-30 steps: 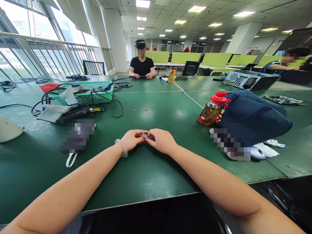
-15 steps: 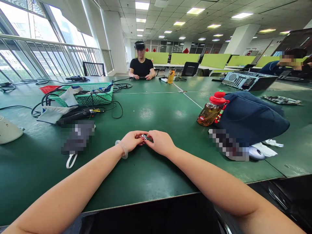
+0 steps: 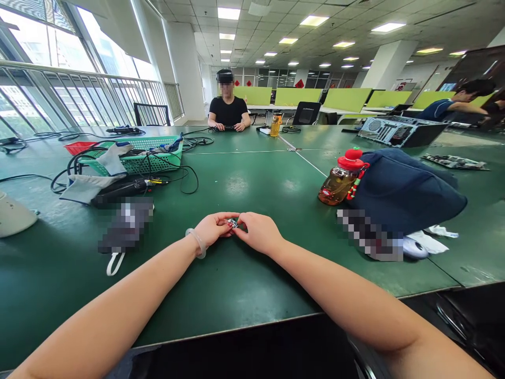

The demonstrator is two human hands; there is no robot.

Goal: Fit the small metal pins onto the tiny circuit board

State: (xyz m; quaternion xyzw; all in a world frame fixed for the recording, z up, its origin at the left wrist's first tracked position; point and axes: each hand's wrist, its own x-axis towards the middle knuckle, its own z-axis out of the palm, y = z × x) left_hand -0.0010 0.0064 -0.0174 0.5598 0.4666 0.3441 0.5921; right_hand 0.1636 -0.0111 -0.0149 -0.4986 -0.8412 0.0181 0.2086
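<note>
A small shiny silver and dark object [image 3: 233, 223], too small to name, is held between my two hands just above the green table [image 3: 236, 273]. My left hand [image 3: 213, 229], with a pale bangle [image 3: 198, 243] at the wrist, pinches it between thumb and fingers. From the other side, my right hand [image 3: 259, 231] closes thumb and fingertips on the same piece. The fingers of both hands meet around it and hide part of it.
A green basket [image 3: 158, 158] with gloves and cables stands at the left, near a dark pouch [image 3: 128, 226]. At the right are a red-lidded bottle [image 3: 335, 184], a navy bag [image 3: 406, 189] and a computer case [image 3: 398, 131]. A person [image 3: 228, 110] sits opposite.
Both hands keep their hold on the small object, with hardly any shift. The person at the far right has an arm stretched out farther to the right.
</note>
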